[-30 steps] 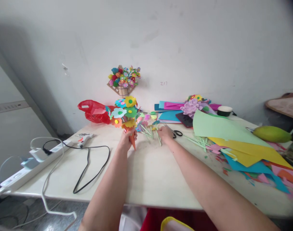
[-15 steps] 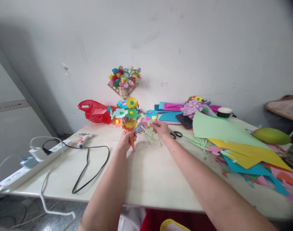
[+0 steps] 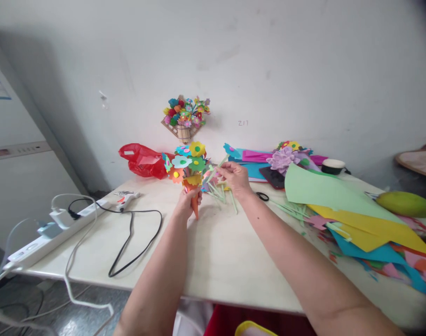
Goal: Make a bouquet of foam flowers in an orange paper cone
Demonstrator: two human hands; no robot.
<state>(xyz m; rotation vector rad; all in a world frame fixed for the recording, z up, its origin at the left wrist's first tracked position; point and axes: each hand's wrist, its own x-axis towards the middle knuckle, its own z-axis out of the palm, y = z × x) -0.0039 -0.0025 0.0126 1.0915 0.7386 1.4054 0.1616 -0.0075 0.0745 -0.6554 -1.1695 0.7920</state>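
Off-white wall [image 3: 286, 70], scuffed, small handwritten number [image 3: 243, 123] on it, flower decoration [image 3: 187, 112] mounted left of that. Tall pale cabinet-like unit [image 3: 18, 196] at far left, shadow beside it. Pale table [image 3: 234, 261] against wall. Grey floor [image 3: 94, 303], shiny patch lower left. Soft light.

The tapering cone [image 3: 195, 204] is plain orange. The scalloped yellow flower [image 3: 197, 149] and scalloped pale-blue flower [image 3: 181, 162] have green centres; the scalloped orange flower [image 3: 175, 175] (a softer orange than the cone's) has a yellow one. The petalled blue flower [image 3: 231, 150] has a slim pale-green stem [image 3: 223, 161]. The crumpled plastic bag [image 3: 143, 161] is red.
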